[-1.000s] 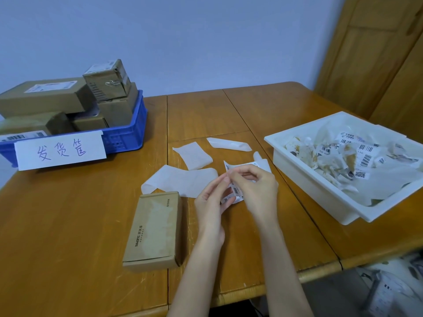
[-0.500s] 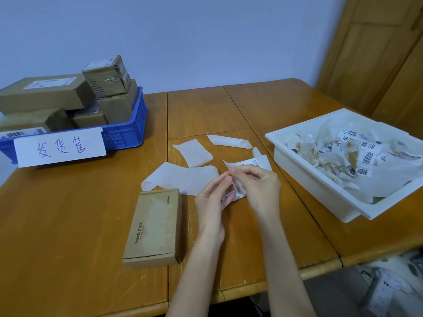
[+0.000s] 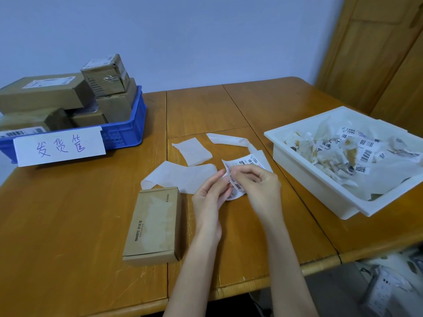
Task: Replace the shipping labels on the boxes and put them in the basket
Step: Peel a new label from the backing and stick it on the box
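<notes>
At the far left of the wooden tabletop (image 3: 68, 213) stands the blue plastic basket (image 3: 128, 131), which has a white paper sign with handwritten characters (image 3: 60, 148) on its front and several brown cardboard boxes with labels piled inside. Nearer, a little left of centre, one flat brown cardboard box (image 3: 154, 225) lies alone; its top face shows a pale torn patch and carries no label. Behind it several plain white backing sheets (image 3: 183, 173) are scattered. Just to the right of this box the two hands meet above the tabletop. The left hand (image 3: 209, 197) pinches one edge of a white printed shipping label (image 3: 238, 177) with barcodes, and the right hand (image 3: 258, 186) grips the same label with curled fingers, so both are closed on it. It seems the person is separating the sticky label from its backing. The next move probably needs a clean peel, then to carry the label left and press it flat on the bare box. At the far right a white plastic bin (image 3: 304, 177) holds crumpled old labels.
</notes>
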A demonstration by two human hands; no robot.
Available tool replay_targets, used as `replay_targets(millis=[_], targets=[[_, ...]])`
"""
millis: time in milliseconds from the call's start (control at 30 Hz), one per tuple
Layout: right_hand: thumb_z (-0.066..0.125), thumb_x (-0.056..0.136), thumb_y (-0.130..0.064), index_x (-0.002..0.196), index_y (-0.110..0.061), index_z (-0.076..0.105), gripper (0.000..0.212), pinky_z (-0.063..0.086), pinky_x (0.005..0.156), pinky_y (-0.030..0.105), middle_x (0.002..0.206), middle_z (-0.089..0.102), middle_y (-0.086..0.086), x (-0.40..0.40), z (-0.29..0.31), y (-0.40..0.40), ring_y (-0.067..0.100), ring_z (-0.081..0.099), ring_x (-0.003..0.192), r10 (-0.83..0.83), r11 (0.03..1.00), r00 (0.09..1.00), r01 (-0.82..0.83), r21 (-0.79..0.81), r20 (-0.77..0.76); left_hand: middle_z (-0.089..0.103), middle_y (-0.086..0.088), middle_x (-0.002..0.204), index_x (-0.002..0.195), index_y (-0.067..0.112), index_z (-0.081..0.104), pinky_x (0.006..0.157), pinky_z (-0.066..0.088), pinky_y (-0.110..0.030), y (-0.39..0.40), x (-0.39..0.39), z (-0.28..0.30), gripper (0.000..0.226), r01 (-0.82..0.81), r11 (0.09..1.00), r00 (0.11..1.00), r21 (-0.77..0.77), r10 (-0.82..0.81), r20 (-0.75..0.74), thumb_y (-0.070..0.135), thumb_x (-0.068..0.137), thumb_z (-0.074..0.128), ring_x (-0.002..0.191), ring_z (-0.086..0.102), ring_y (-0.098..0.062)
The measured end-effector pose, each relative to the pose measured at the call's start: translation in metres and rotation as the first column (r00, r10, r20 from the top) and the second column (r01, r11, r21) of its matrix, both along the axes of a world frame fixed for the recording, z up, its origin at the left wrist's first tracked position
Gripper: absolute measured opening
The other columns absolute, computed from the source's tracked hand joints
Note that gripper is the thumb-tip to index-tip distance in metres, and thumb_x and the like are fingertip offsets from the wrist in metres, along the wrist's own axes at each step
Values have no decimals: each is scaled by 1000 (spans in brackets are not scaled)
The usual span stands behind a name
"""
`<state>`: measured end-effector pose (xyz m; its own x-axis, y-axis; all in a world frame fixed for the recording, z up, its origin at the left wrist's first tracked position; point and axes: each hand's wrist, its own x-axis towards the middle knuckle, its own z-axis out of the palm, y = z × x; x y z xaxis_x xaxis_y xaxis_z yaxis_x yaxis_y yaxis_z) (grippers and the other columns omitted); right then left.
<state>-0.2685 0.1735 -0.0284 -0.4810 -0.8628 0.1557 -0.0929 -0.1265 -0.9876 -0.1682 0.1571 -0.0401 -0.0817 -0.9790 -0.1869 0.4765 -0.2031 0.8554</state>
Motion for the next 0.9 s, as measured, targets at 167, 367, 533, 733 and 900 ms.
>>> replay_targets(millis=[167,367,533,733,900], targets=[[73,80,-3,95,-21,73,23,52,76,15,93,72,-10,0,-8,4,2,66,94,121,992,983,-125,-21,-137,75,-12,100,118,11,65,73,58,-21,-5,-2,5,24,-33,999,999,7,33,6,17,95,63,89,74,-18],[70,81,2,85,-15,72,18,52,74,15,94,71,-4,1,-12,6,4,67,93,129,989,988,-134,-59,-90,72,-10,105,106,14,66,69,58,-22,-8,-1,6,10,-53,998,991,-23,56,125,15,96,62,88,73,-21],[74,83,-19,102,-24,66,21,51,86,19,110,53,-14,-1,-18,-2,2,56,106,-48,998,997,49,28,-61,70,-16,109,101,18,68,72,57,-29,-12,1,0,18,-86,996,961,-26,90,262,6,98,54,95,69,-27],[79,79,-21,126,-28,51,56,46,84,10,120,39,-16,-4,-17,-5,-4,48,109,-30,995,991,41,86,-130,69,-15,120,123,6,62,75,59,-30,-15,0,6,42,137,991,982,12,-137,133,1,88,41,105,68,-28],[79,73,-2,123,-29,52,63,50,82,12,123,45,-14,-5,-21,-3,2,51,116,17,1000,988,-14,20,-152,73,-7,114,123,19,64,72,57,-27,-22,-6,14,30,168,986,968,17,-168,188,31,97,54,101,71,-21]])
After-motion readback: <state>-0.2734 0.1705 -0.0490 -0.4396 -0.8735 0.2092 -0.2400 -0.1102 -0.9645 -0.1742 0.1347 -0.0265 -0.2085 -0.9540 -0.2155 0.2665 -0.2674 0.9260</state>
